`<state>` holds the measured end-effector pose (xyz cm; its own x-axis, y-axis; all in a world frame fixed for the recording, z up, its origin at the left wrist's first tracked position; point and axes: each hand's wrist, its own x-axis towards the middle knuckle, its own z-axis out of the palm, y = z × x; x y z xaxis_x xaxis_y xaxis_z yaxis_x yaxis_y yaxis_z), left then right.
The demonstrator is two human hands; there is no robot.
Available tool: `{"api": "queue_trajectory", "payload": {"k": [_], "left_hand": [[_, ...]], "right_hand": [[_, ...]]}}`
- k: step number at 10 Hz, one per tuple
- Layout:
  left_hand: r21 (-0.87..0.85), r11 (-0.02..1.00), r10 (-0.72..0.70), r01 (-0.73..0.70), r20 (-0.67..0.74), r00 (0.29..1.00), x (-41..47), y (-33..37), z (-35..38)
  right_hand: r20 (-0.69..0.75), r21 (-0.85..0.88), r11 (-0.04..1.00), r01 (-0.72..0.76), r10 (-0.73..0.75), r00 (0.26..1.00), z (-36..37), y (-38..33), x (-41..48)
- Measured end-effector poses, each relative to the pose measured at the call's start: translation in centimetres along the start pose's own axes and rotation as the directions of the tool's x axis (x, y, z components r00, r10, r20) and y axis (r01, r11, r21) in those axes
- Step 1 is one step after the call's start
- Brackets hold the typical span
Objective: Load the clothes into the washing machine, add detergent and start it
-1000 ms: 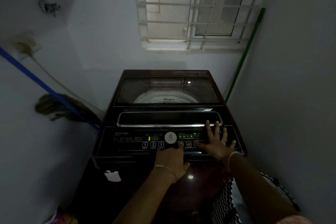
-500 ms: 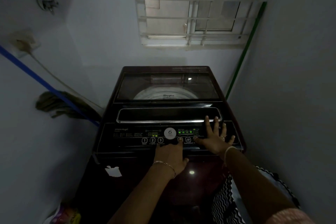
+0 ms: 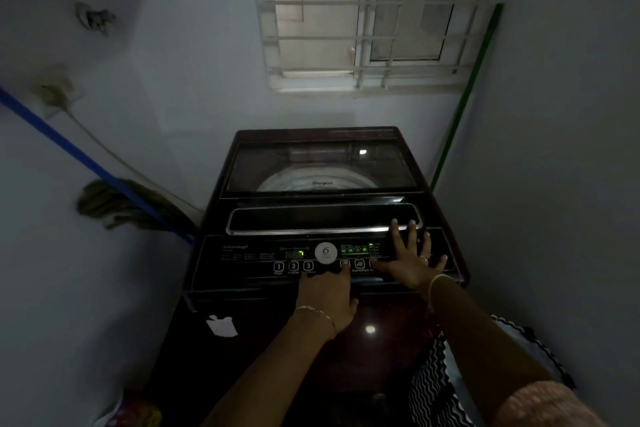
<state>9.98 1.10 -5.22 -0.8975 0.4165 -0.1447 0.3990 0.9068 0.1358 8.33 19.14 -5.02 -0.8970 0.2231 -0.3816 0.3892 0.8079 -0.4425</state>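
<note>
Pale walls close in around a narrow corner, with a barred window (image 3: 374, 17) high at the back, a blue-handled mop (image 3: 114, 204) leaning on the left and a green pole (image 3: 464, 97) standing in the right corner.

From the head camera, the dark maroon washing machine (image 3: 377, 354) fills the corner below the window. Its glass lid (image 3: 311, 159) is down, and the pale drum (image 3: 287, 182) shows through it. The control panel (image 3: 249, 260) is lit, and the green display (image 3: 298, 254) seems to read 7.

The left hand (image 3: 325, 298) lies at the panel's near edge. Its forefinger stretches onto a small button (image 3: 344, 263) just right of the numbered keys (image 3: 293, 266), and the other fingers look folded under. The right hand (image 3: 412, 260) lies flat on the panel's right part with its fingers (image 3: 394, 229) spread, their tips reaching the lid handle's chrome rim. Its thumb is beside another button (whether it presses is unclear).

A white sticker (image 3: 221, 325) sits on the machine's front, and a zigzag-striped cloth (image 3: 429, 388) hangs at lower right.
</note>
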Motion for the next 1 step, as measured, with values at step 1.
{"api": "queue_trajectory", "payload": {"k": [1], "left_hand": [[-0.090, 0.996, 0.008, -0.026, -0.189, 0.982, -0.73, -0.62, -1.14]], "right_hand": [[-0.082, 0.009, 1.000, -0.012, 0.013, 0.997, 0.69, -0.14, -0.31]]}}
